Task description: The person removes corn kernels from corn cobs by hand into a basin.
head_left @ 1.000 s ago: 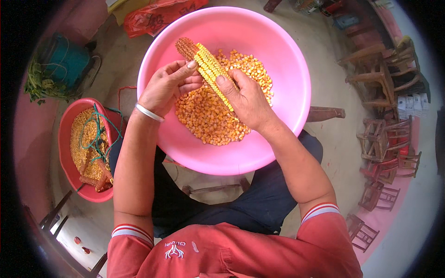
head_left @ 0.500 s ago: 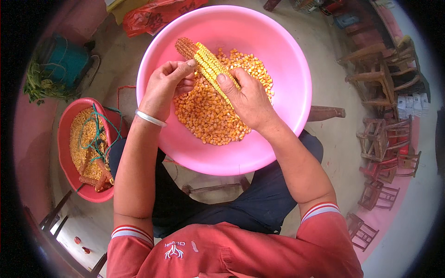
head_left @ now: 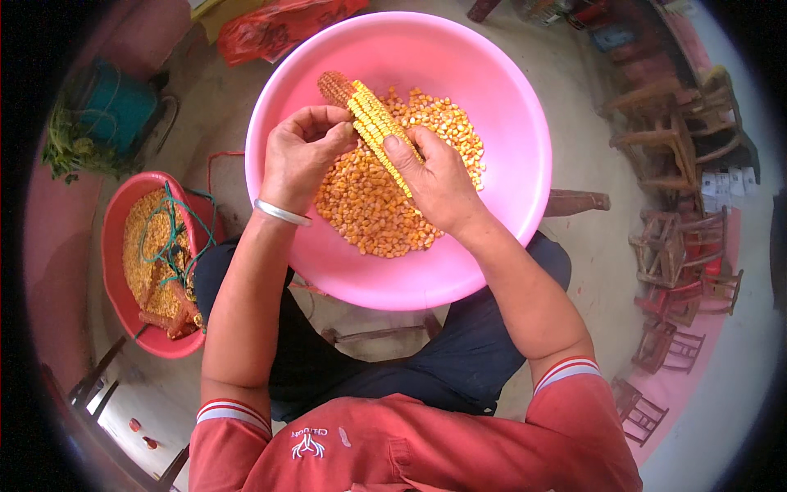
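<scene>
A corn cob [head_left: 379,129] slants over a big pink basin [head_left: 512,189]. Its far tip is bare and brown, while yellow kernels still cover the rest. My right hand [head_left: 436,176] is wrapped round the near end, thumb lying along the kernels. At the cob's left side, by the border between bare and covered parts, my left hand [head_left: 307,156] has its thumb and fingers bent together against the cob. Whether loose kernels sit inside those fingers is hidden. Below the cob, a heap of loose corn kernels [head_left: 373,213] covers the basin's bottom.
On the floor to the left stands a red bucket [head_left: 115,279] with kernels, stripped cobs and green cord. Farther back are a teal container [head_left: 123,107] with leafy greens and a red plastic bag [head_left: 283,29]. Small wooden chairs [head_left: 660,246] line the right wall.
My left hand has shifted right, and its thumb has come down from the top of the cob to its side. The cob's far tip has moved slightly right and nearer.
</scene>
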A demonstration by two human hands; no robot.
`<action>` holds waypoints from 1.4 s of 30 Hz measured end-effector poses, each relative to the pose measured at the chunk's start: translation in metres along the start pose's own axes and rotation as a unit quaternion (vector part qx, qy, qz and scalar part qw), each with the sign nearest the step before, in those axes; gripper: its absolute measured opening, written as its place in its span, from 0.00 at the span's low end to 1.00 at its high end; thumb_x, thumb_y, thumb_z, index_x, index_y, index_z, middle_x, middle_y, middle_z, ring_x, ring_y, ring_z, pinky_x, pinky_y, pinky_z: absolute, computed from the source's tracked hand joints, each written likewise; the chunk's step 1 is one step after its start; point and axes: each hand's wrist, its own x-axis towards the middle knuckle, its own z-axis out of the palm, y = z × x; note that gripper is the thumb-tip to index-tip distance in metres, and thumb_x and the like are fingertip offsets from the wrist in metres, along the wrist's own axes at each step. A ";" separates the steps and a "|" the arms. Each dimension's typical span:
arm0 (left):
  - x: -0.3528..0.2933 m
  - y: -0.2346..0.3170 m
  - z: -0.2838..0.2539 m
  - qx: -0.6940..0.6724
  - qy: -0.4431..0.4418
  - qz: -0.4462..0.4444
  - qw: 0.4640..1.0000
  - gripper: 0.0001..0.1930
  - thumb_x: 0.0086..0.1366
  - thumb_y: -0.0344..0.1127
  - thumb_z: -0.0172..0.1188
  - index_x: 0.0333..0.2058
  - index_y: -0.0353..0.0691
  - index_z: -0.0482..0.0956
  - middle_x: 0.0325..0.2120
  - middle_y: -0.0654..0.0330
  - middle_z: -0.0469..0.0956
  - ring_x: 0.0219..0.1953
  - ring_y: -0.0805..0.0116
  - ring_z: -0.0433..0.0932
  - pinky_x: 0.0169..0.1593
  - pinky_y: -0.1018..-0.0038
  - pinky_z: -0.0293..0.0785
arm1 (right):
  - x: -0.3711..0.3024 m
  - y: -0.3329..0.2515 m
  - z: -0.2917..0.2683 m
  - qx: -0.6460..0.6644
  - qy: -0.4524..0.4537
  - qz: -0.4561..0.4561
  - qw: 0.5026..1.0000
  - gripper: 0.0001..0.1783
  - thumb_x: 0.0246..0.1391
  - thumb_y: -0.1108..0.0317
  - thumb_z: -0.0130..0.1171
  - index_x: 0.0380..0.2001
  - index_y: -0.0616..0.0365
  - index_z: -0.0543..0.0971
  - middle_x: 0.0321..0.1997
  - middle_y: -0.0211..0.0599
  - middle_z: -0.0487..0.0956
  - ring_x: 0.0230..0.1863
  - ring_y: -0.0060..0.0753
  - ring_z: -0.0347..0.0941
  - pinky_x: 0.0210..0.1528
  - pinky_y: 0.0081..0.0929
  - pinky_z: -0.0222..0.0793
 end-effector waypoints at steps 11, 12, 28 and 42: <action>0.002 -0.004 0.003 -0.032 -0.028 -0.004 0.999 0.11 0.59 0.26 0.64 0.39 0.33 0.76 0.32 0.62 0.78 0.33 0.74 0.78 0.41 0.79 0.77 | 0.006 0.004 -0.003 0.053 -0.035 0.027 0.998 0.26 0.65 0.47 0.49 0.31 0.63 0.72 0.23 0.36 0.71 0.26 0.27 0.67 0.29 0.30 0.63; 0.001 -0.003 0.004 -0.031 -0.030 -0.004 0.999 0.11 0.59 0.26 0.64 0.39 0.33 0.76 0.32 0.62 0.78 0.33 0.74 0.78 0.41 0.79 0.77 | 0.005 0.002 -0.004 0.036 -0.040 0.025 0.998 0.23 0.67 0.50 0.48 0.34 0.62 0.73 0.24 0.25 0.70 0.25 0.14 0.64 0.26 0.20 0.62; 0.004 0.018 -0.012 0.027 -0.107 -0.166 0.980 0.20 0.68 0.48 0.57 0.45 0.34 0.74 0.34 0.61 0.77 0.36 0.73 0.79 0.44 0.76 0.77 | 0.004 -0.002 -0.011 0.014 -0.009 -0.026 1.000 0.27 0.61 0.45 0.53 0.32 0.65 0.72 0.25 0.53 0.74 0.29 0.51 0.73 0.34 0.43 0.67; 0.005 0.013 -0.013 -0.077 -0.096 -0.186 0.975 0.10 0.68 0.35 0.57 0.40 0.32 0.76 0.33 0.58 0.80 0.35 0.72 0.81 0.42 0.76 0.80 | 0.002 -0.007 -0.008 -0.051 0.000 -0.063 0.997 0.26 0.60 0.46 0.53 0.31 0.64 0.70 0.28 0.58 0.75 0.33 0.61 0.74 0.35 0.50 0.67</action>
